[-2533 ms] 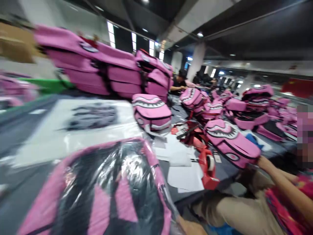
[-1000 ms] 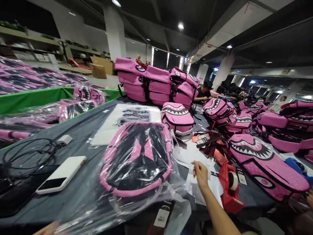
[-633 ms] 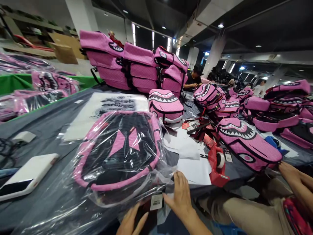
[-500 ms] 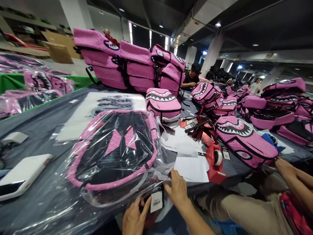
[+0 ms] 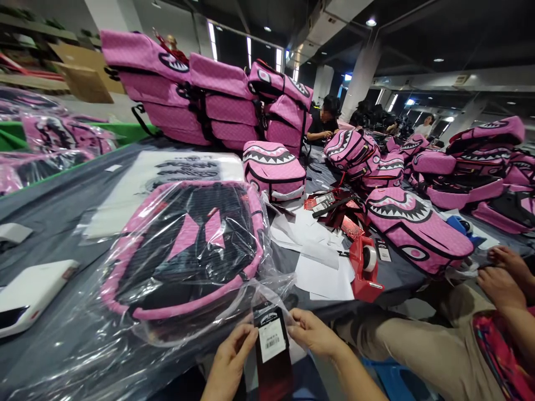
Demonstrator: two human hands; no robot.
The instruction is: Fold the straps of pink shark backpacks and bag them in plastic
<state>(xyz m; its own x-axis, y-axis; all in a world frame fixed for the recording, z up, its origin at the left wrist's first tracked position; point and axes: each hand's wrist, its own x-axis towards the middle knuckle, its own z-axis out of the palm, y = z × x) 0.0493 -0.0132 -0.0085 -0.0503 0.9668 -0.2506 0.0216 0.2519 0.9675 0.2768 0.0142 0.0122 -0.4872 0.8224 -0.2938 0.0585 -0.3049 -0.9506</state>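
My left hand pinches the left edge of a black hang tag with a white barcode sticker. At the tag's right edge, the fingers of my right hand are closed; thin clear plastic lies there too, and I cannot tell how much of it they grip. Just beyond the tag, a pink and black backpack lies with its strap side up inside a clear plastic bag. The bag's open end spreads toward me over the table edge.
Right of the backpack are white papers, a red tape dispenser and red and black tags. Pink shark-mouth backpacks stand beyond. A white device lies left. A co-worker's hands are at the right.
Both hands have come together around the hang tag, which now stands more upright and shows more of its length. The co-worker's hands have moved away from the nearby pink backpack.
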